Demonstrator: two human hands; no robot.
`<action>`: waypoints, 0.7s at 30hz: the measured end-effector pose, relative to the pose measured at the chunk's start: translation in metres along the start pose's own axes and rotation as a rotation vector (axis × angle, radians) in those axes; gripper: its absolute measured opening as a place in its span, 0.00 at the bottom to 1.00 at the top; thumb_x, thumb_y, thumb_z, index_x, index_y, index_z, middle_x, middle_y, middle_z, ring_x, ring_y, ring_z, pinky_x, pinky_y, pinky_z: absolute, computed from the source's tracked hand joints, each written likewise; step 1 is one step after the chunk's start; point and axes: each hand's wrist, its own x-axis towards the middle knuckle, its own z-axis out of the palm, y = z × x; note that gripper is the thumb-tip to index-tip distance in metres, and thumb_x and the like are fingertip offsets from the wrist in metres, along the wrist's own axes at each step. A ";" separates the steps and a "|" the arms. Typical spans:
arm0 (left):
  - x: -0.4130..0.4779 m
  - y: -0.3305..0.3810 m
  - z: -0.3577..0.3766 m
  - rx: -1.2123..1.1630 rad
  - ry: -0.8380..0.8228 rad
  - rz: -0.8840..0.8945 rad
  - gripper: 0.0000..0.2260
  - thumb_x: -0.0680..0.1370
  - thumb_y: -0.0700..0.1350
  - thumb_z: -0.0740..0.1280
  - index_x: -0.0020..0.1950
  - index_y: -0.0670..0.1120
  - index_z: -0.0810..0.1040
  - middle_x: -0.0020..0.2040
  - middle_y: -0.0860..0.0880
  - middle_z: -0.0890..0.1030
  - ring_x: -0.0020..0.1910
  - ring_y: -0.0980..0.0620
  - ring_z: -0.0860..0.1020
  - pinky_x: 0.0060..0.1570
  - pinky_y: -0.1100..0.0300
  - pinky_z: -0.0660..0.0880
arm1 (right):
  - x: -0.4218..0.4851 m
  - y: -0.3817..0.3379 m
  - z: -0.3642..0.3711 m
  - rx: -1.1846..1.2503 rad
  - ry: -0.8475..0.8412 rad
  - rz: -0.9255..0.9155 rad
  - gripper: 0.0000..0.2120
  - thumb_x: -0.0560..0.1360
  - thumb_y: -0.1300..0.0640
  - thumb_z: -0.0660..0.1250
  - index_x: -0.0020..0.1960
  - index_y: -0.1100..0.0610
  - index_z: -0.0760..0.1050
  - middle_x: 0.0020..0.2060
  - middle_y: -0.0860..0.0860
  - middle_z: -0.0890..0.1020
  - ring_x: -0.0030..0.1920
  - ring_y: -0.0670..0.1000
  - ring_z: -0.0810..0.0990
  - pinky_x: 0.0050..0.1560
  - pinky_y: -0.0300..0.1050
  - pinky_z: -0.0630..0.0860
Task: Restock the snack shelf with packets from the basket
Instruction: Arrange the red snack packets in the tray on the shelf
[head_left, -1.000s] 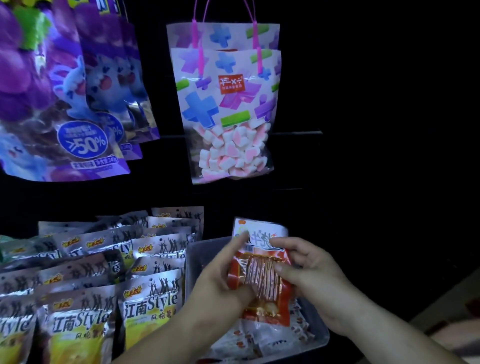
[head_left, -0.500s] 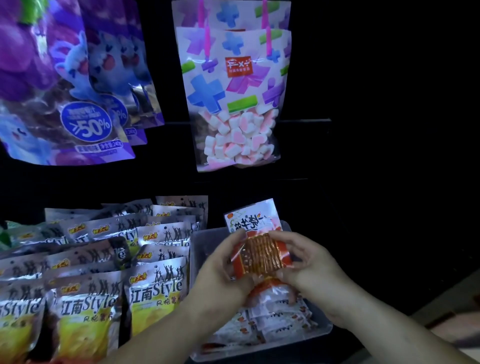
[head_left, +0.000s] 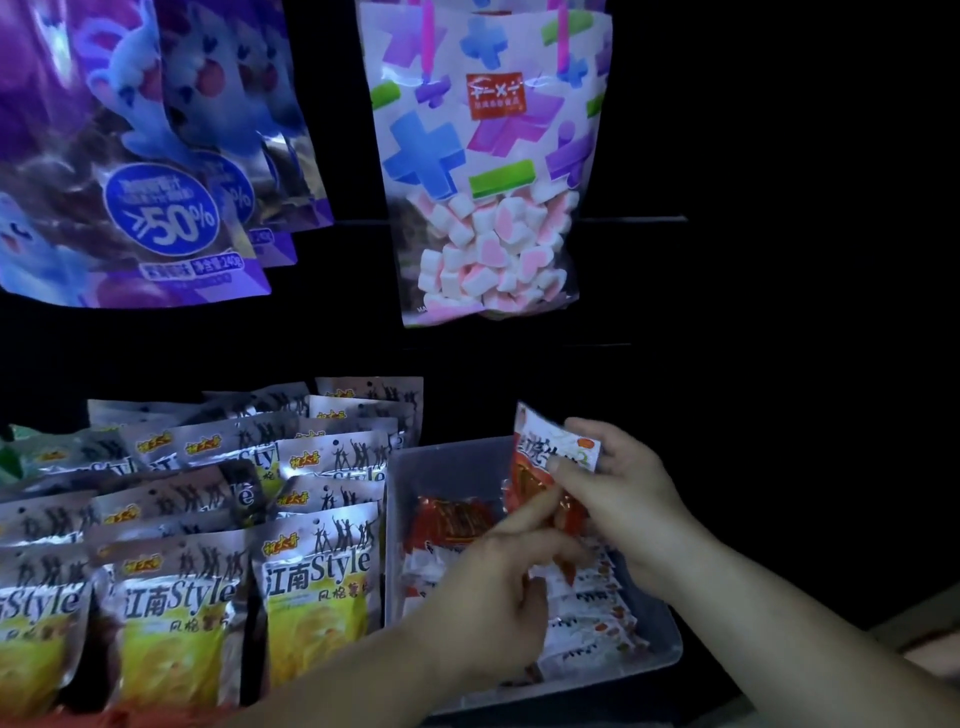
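Observation:
A clear plastic bin (head_left: 447, 465) on the lower shelf holds several red and white snack packets (head_left: 453, 521). Above its right half I hold one red and white packet (head_left: 546, 457) upright and tilted. My right hand (head_left: 621, 486) pinches its upper right part between thumb and fingers. My left hand (head_left: 501, 584) reaches in from below, index finger stretched along the packet's lower part and the other fingers curled over its bottom end. The packet's lower edge is hidden behind my fingers.
Rows of silver and yellow snack bags (head_left: 317, 582) fill the shelf left of the bin. A marshmallow bag (head_left: 488, 171) hangs above the bin, and purple bags (head_left: 135, 156) hang at upper left. Right of the bin all is dark.
The packet has moved right and turned edge-on, now mostly in my right hand. My left hand has slid down to its lower end. The packets lying in the bin are now uncovered.

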 end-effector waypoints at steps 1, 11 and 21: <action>0.001 -0.003 -0.001 -0.053 -0.019 -0.053 0.22 0.77 0.31 0.62 0.58 0.55 0.83 0.81 0.64 0.56 0.78 0.70 0.54 0.75 0.65 0.64 | 0.006 0.003 0.003 -0.037 0.021 -0.038 0.14 0.81 0.60 0.70 0.59 0.42 0.79 0.51 0.47 0.85 0.54 0.49 0.84 0.51 0.46 0.81; 0.026 -0.062 -0.031 -0.283 0.252 -0.513 0.13 0.79 0.30 0.66 0.49 0.49 0.81 0.42 0.51 0.85 0.35 0.54 0.78 0.34 0.63 0.74 | 0.065 0.050 0.008 -0.745 -0.107 -0.271 0.09 0.81 0.61 0.67 0.54 0.50 0.83 0.53 0.45 0.84 0.56 0.45 0.80 0.58 0.39 0.75; -0.033 -0.113 -0.056 0.339 0.009 -0.347 0.11 0.74 0.48 0.76 0.55 0.59 0.82 0.56 0.59 0.81 0.55 0.59 0.79 0.57 0.62 0.77 | 0.021 0.057 0.028 -0.918 -0.421 -0.080 0.18 0.81 0.54 0.68 0.70 0.43 0.75 0.62 0.46 0.80 0.57 0.49 0.82 0.58 0.45 0.81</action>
